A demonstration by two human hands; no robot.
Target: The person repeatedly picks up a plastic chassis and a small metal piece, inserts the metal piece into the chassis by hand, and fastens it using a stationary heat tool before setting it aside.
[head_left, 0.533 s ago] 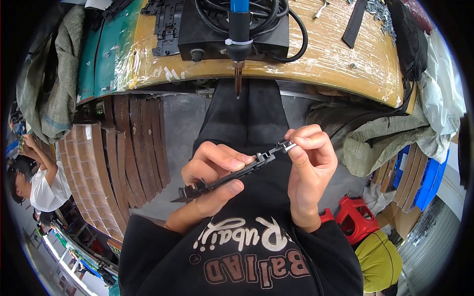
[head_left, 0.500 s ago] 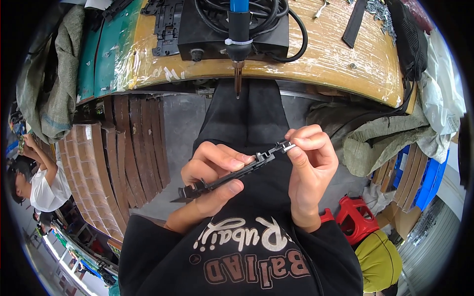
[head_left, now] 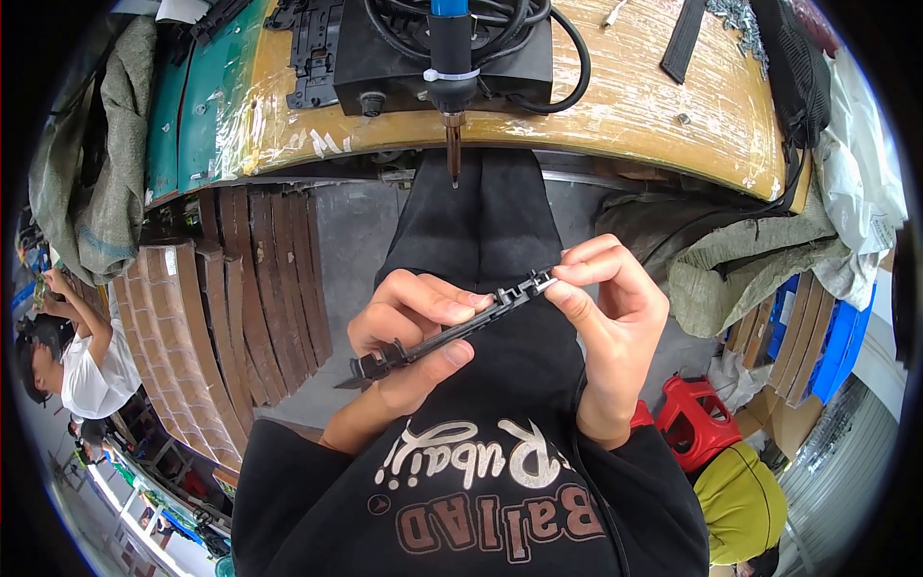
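Note:
Above my lap I hold a long, narrow black plastic part (head_left: 490, 315) at a slant, its right end higher. My left hand (head_left: 409, 322) is closed round its middle, thumb on the near side and fingers on the far side. The thumb and forefinger of my right hand (head_left: 615, 313) pinch the notched right end, where a small silvery piece (head_left: 544, 284) shows between the fingertips. Whether that piece sits in the part or only touches it, I cannot tell. Beyond my hands, a blue-and-black soldering-type iron (head_left: 451, 87) points down past the table edge.
A black box (head_left: 404, 82) with coiled cable stands on the worn yellow table (head_left: 615, 125), with black plastic parts (head_left: 312, 53) to its left. Small metal pieces (head_left: 735, 24) lie back right. Brown cartons (head_left: 183, 337) stand left, a red stool (head_left: 694, 418) right. Another person (head_left: 96, 370) is far left.
The right fingertips have come in slightly closer along the part's right end, and less of the silvery piece shows. My left hand keeps its hold. The view has shifted a little.

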